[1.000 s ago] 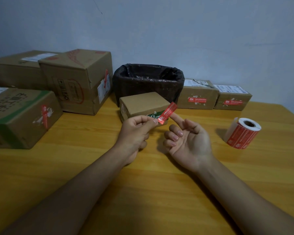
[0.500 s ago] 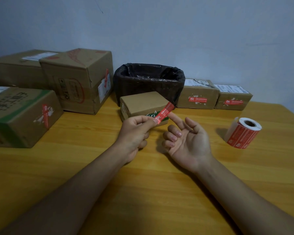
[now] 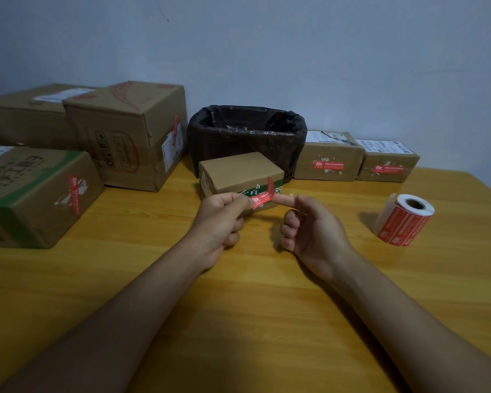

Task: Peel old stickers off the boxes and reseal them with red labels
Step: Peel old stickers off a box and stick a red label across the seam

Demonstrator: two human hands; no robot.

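Left hand [image 3: 220,219] grip: thumb and forefinger pinch one end of the red paper label [image 3: 262,197]; right hand [image 3: 309,226] forefinger touches the other end, remaining fingers curled, holding nothing. Label hangs just before the small brown cardboard box [image 3: 238,173]. Keep it taut, adhesive off skin, align over the seam, press from one end.

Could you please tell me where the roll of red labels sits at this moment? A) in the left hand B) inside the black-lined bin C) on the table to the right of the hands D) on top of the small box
C: the roll of red labels lies on the wooden table, apart from the right hand.
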